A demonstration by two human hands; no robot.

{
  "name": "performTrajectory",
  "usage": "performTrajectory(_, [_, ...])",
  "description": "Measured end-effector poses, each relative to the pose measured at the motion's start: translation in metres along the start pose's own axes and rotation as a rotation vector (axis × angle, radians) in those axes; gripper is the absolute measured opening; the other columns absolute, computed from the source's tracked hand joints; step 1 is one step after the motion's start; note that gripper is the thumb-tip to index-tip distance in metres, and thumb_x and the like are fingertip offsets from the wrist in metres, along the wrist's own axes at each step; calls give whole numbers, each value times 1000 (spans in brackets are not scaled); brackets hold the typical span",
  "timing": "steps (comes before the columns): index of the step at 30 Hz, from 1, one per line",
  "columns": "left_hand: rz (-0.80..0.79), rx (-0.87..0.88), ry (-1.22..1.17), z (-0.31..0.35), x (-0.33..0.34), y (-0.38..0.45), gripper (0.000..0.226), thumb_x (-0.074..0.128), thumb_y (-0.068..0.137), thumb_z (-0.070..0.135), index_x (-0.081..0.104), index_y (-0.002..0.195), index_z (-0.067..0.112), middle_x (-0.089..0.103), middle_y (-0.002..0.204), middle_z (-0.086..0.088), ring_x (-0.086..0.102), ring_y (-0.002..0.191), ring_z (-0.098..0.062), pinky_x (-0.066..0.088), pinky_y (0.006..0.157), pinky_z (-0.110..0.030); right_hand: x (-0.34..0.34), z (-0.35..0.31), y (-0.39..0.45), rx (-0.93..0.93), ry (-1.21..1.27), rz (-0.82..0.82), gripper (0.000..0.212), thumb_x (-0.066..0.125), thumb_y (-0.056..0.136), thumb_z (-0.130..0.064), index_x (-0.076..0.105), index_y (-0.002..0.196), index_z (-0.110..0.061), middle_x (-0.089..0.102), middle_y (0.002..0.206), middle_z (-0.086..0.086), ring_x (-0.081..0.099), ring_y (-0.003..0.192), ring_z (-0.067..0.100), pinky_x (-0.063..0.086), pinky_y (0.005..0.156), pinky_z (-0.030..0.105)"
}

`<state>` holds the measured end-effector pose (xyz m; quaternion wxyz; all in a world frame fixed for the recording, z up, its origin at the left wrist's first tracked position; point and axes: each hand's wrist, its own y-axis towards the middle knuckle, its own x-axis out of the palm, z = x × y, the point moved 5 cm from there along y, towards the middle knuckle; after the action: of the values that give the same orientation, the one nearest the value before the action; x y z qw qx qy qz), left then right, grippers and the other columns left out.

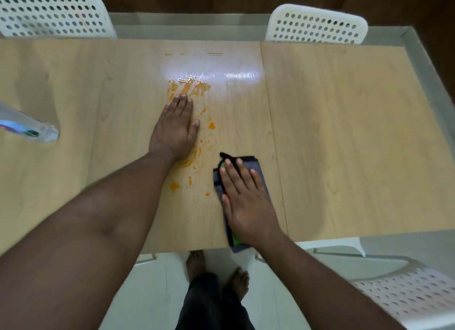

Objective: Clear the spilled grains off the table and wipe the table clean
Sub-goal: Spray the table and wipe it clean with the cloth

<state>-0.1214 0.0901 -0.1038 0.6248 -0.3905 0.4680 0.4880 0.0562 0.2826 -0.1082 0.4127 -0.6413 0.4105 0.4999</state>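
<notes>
Orange spill (189, 88) streaks the table (344, 132) around the left hand (174, 127), open and flat on it; the right hand (246, 201) presses a cloth (257, 168) flat — wiping underway, and next the cloth likely sweeps leftward.

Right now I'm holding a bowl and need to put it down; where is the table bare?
The table's right panel, beyond the seam right of the cloth, is bare. So is the stretch between the plastic bag and the left hand. The middle is crowded: orange spill, both hands, cloth under the right hand.
</notes>
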Motion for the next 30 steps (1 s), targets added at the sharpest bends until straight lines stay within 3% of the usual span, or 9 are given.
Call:
performTrajectory(4, [6,-11,10,0,0,0,71,16,108,49,16,168,11,11,176,-9,5,163,-21,5,133,-40,-4,21,-15,3,-24,-2,63,23,113,-40,9,169,-17,0,177,1,-8,163,19,12,131,49])
performTrajectory(10, [26,-4,28,-1,4,2,67,22,111,46,17,168,10,13,176,-9,6,163,-22,7,133,-41,-18,26,77,199,-1,89,63,18,111,-41,15,169,-15,8,177,3,0,164,24,12,131,51])
performTrajectory(18, [1,3,33,-4,3,3,72,17,108,49,15,168,9,11,176,-11,5,163,-24,6,132,-42,-13,4,58,-49,7,4,63,18,112,-41,8,169,-16,1,177,0,-10,163,19,7,132,48])
performTrajectory(21, [-41,-6,24,-6,3,7,73,18,107,49,9,168,10,5,176,-10,0,163,-23,4,133,-42,-18,20,54,-45,-11,-6,63,19,112,-41,10,169,-16,1,177,-1,-9,163,18,7,132,47])
performTrajectory(27, [-33,-2,-6,-17,-10,51,69,35,111,39,9,168,10,1,176,-10,-1,163,-24,2,132,-40,-40,46,160,191,16,74,65,18,110,-41,18,168,-14,12,177,4,5,164,25,13,130,51])
performTrajectory(30, [-39,15,-2,-24,-13,84,69,35,111,38,10,168,10,2,176,-10,-1,163,-24,2,131,-40,-41,27,208,185,28,72,65,15,111,-43,13,169,-15,9,177,4,1,164,25,10,131,50])
